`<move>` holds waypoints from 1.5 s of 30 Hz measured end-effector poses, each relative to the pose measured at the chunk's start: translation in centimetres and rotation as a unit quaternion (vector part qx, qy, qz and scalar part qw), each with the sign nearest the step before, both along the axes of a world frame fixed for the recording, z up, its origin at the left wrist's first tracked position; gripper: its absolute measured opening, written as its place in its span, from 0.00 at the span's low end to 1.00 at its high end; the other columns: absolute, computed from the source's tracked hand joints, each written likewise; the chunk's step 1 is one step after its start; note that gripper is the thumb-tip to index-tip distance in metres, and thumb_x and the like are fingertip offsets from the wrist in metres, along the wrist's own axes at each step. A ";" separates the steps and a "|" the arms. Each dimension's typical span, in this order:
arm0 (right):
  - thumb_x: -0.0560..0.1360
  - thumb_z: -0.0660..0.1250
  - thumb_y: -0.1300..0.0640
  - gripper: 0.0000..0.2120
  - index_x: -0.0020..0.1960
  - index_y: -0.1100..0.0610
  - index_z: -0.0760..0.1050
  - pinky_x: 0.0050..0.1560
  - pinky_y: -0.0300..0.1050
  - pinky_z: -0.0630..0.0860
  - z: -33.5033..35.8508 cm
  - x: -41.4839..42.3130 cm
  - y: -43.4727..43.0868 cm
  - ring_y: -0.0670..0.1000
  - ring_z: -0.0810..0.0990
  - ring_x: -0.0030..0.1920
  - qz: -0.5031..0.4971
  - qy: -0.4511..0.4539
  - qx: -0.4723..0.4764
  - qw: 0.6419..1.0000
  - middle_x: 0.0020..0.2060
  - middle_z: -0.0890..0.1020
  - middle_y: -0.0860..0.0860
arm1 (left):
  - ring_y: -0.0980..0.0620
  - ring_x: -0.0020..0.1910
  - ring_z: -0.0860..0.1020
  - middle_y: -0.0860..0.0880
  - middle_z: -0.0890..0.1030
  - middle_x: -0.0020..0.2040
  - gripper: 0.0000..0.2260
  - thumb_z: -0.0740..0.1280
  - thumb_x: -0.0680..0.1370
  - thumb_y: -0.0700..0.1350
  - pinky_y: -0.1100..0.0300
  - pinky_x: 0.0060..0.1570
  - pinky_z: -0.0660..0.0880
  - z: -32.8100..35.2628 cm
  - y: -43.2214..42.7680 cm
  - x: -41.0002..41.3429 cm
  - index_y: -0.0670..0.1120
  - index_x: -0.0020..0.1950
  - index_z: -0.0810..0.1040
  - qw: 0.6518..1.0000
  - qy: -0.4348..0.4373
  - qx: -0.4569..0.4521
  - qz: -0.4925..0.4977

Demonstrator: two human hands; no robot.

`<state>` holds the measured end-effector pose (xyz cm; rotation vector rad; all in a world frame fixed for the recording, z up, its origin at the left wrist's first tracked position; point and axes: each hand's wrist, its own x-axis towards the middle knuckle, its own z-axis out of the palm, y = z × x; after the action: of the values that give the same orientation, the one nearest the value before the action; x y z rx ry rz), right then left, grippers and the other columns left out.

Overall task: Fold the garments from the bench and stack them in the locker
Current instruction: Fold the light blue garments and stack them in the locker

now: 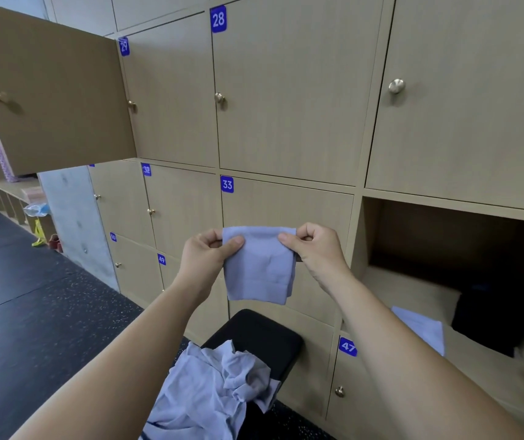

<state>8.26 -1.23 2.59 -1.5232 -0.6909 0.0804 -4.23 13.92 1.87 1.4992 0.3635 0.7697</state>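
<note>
Both hands are apart, each clamped on a top corner of the cloth (pixel 259 268). The left hand (pixel 210 252) and right hand (pixel 314 249) pinch it thumb-in-front, with the rest of the fingers curled behind. It hangs straight down between them, already folded small, up in the air just left of the locker (pixel 367 236) and touching nothing else.

It looks like thin, floppy jersey stuff that weighs next to nothing. It won't be slippery, but I'd guess the layers will fall open if one corner gets dropped. The corner pinch is fine for carrying. For setting it down I'd probably get a flat palm under it so the fold survives.

Inside the locker, a folded piece (pixel 422 328) in the same blue lies near the front edge, with a dark thing (pixel 492 319) beside it, deeper in.

Below and left of the locker is the black worktop (pixel 264 331), with a crumpled blue pile (pixel 210 385) spilling over its near end, so there's plenty left to fold.
</note>
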 end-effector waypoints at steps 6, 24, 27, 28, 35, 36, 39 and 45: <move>0.64 0.79 0.44 0.28 0.55 0.52 0.69 0.46 0.42 0.74 2.5 1.0 -2.2 0.47 0.79 0.46 0.017 -0.036 -0.098 0.994 0.46 0.80 0.51 | 0.53 0.40 0.83 0.47 0.86 0.41 0.03 0.72 0.75 0.36 0.62 0.40 0.78 1.6 -1.2 0.1 0.42 0.47 0.81 0.994 0.002 0.103 -0.037; 0.74 0.70 0.55 0.17 0.45 0.71 0.75 0.39 0.46 0.67 -0.5 0.9 -2.5 0.51 0.72 0.37 0.021 -0.016 -0.020 0.999 0.35 0.75 0.56 | 0.49 0.53 0.84 0.49 0.85 0.53 0.30 0.71 0.67 0.70 0.52 0.53 0.80 -3.4 -4.7 3.1 0.49 0.57 0.80 0.966 0.093 -0.221 -0.096; 0.74 0.69 0.54 0.19 0.41 0.71 0.70 0.38 0.46 0.64 -2.6 0.5 -2.8 0.51 0.68 0.35 -0.031 -0.002 -0.010 0.999 0.32 0.71 0.55 | 0.47 0.51 0.81 0.49 0.82 0.50 0.21 0.64 0.78 0.63 0.50 0.55 0.79 -3.8 -6.3 4.3 0.46 0.55 0.77 0.972 0.113 -0.204 0.001; 0.74 0.70 0.53 0.20 0.38 0.70 0.69 0.37 0.46 0.63 -3.1 0.3 -3.1 0.51 0.67 0.34 -0.040 0.010 -0.006 0.999 0.31 0.69 0.54 | 0.49 0.50 0.80 0.50 0.81 0.49 0.18 0.62 0.80 0.60 0.53 0.52 0.78 -3.7 -6.8 4.6 0.46 0.54 0.77 0.977 0.105 -0.182 0.023; 0.80 0.61 0.46 0.19 0.40 0.59 0.75 0.30 0.36 0.71 -4.8 -0.9 -5.4 0.45 0.74 0.32 -0.114 0.155 0.030 0.981 0.31 0.77 0.51 | 0.52 0.35 0.67 0.50 0.69 0.34 0.18 0.61 0.82 0.53 0.61 0.34 0.64 -5.5 -8.3 4.8 0.40 0.40 0.68 0.996 0.046 0.039 0.061; 0.81 0.61 0.47 0.19 0.38 0.60 0.73 0.28 0.36 0.67 -5.3 -1.0 -5.6 0.44 0.70 0.29 -0.140 0.118 0.030 0.983 0.30 0.73 0.51 | 0.54 0.32 0.65 0.53 0.67 0.31 0.17 0.62 0.82 0.52 0.63 0.32 0.62 -5.8 -8.6 4.7 0.43 0.38 0.67 0.995 0.047 0.066 0.063; 0.80 0.61 0.48 0.23 0.33 0.64 0.66 0.27 0.36 0.60 -6.8 -1.3 -6.0 0.43 0.62 0.27 -0.204 0.036 0.015 0.978 0.28 0.66 0.51 | 0.56 0.31 0.65 0.53 0.68 0.31 0.15 0.62 0.81 0.51 0.66 0.29 0.63 -6.8 -9.1 4.6 0.42 0.40 0.70 0.991 0.040 0.110 0.071; 0.79 0.63 0.51 0.23 0.31 0.53 0.57 0.33 0.48 0.58 -8.9 -1.0 -6.8 0.50 0.62 0.30 -0.280 -0.052 -0.072 0.956 0.25 0.63 0.48 | 0.53 0.31 0.69 0.40 0.75 0.33 0.13 0.65 0.80 0.51 0.63 0.30 0.65 -7.9 -10.1 4.5 0.42 0.44 0.76 0.987 0.055 0.138 0.067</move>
<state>7.23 -8.06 -6.31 -1.8230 -0.3169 -0.3875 0.27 3.83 -6.00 1.7971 0.4592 0.8730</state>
